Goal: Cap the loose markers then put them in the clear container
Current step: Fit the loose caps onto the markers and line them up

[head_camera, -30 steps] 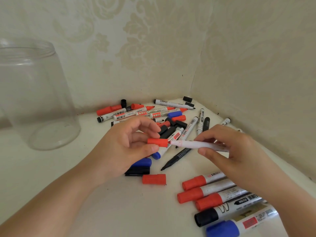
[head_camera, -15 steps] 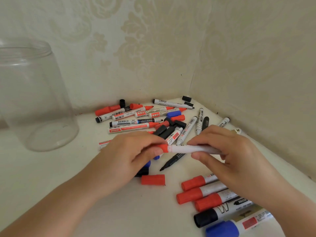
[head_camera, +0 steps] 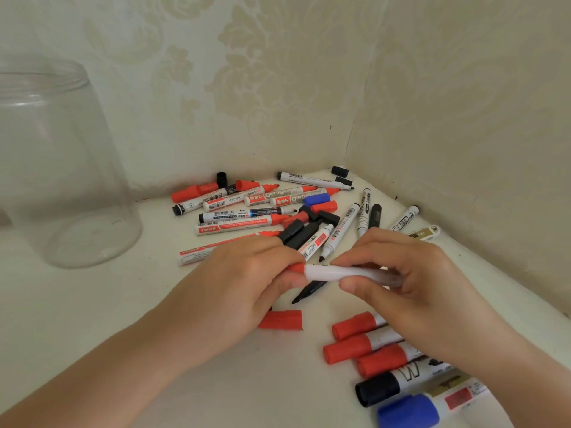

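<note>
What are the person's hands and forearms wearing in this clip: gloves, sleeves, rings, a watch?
Nothing shows on either. The left hand and right hand are bare, with no gloves or rings visible. Both forearms are bare as far as the frame edge: no sleeve, watch or band in view.

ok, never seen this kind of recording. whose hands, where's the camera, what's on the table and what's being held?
No robot: a person's two bare hands, filmed by one wide-angle camera worn on the head, looking down. The left hand has a grip on a red cap; the right hand holds the white marker that the cap sits on. On the white table lie loose uncapped markers and caps near the corner, a spare red cap, and a row of capped markers at the right. The clear container stands at the left, with nothing in it.
</note>
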{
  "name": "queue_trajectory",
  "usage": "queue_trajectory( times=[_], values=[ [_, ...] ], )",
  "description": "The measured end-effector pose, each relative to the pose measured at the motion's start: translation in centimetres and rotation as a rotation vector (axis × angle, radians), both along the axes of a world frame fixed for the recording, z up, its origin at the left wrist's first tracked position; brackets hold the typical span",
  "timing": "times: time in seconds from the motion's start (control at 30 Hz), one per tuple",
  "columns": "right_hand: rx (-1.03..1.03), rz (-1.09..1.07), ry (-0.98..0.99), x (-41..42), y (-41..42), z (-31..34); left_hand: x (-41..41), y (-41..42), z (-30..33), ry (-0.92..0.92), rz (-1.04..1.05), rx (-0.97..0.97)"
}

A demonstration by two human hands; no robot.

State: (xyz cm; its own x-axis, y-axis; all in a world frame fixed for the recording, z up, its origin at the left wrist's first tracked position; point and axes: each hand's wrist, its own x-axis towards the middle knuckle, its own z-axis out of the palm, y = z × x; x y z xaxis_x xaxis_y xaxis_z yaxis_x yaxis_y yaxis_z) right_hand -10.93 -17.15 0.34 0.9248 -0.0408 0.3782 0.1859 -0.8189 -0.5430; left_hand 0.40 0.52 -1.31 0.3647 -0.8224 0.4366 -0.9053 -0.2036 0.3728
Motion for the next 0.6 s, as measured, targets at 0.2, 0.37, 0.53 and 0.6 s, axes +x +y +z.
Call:
queue_trajectory(
  times=[0.2, 0.37, 0.53, 0.6],
  values=[
    [-0.029, -0.010, 0.045, 0.2, 0.3, -0.5, 0.3, 0.0, -0.5, -0.014, 0.005, 0.038],
    [-0.072, -0.060, 0.095, 0.1, -1.8, 0.3, -0.2, -1.2, -0.1, 0.304, 0.057, -0.038],
    [-0.128, -0.131, 0.192, -0.8, -4.3, 1.0, 1.5, -0.1, 0.1, 0.412, 0.250, -0.083],
    [-0.139, -0.114, 0.241, -0.9, -4.3, 1.0, 1.9, 0.1, 0.0, 0.398, 0.287, -0.056]
  ],
)
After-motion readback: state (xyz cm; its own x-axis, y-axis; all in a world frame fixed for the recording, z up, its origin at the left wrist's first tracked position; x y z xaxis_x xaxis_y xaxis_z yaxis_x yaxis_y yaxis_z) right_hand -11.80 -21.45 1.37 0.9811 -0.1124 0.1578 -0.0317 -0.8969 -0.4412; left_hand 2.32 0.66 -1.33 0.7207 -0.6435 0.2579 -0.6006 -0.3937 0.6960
